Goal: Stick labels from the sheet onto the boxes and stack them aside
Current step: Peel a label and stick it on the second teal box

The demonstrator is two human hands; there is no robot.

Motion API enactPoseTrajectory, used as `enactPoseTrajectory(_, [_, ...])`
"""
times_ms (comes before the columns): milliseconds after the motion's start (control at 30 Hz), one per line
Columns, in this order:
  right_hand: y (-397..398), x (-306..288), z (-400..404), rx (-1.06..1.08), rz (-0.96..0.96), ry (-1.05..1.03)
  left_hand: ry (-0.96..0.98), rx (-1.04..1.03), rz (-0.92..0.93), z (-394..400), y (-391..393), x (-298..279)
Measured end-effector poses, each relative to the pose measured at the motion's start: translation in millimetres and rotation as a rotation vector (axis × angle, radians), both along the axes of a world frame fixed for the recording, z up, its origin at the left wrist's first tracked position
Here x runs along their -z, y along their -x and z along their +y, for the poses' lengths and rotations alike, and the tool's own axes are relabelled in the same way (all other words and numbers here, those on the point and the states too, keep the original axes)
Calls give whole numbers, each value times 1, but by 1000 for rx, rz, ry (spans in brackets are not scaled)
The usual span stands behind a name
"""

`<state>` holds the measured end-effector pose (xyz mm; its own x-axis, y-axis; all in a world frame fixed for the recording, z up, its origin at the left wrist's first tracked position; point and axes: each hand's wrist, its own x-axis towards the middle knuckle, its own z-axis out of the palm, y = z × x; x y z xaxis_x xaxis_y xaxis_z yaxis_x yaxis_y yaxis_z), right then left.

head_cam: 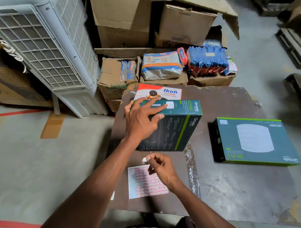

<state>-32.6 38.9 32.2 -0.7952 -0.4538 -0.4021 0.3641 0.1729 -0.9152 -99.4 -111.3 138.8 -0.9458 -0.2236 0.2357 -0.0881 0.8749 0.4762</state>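
Observation:
A stack of dark teal Omada boxes (179, 129) stands in the middle of the brown table (238, 187). My left hand (141, 119) rests on the stack's top near its left corner, fingers spread. Below it, my right hand (160, 166) pinches a small white label (144, 160) just above the label sheet (143, 183), which lies flat near the table's front edge. Another teal Omada box (253, 141) lies flat to the right and carries a small label at its top left corner. A white and orange Ikon box (159, 93) lies behind the stack.
Worn cardboard cartons (115, 77) with blue and orange packets (206, 61) crowd the floor behind the table. A white air cooler (45, 49) stands at the left. Dark pallets (295, 48) lie at the right. Red tape lines mark the grey floor.

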Motion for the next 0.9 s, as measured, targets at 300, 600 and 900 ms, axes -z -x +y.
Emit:
enactPoseTrajectory(300, [55,-90,46,210,541,-19,11,5,8,2,-6,3])
enactPoseTrajectory(600, [108,-107,41,173,1383,-555,8,1,13,3,-8,5])
enactPoseTrajectory(900, [108,-91,37,80,1496,-666,10,2,14,3,-9,7])
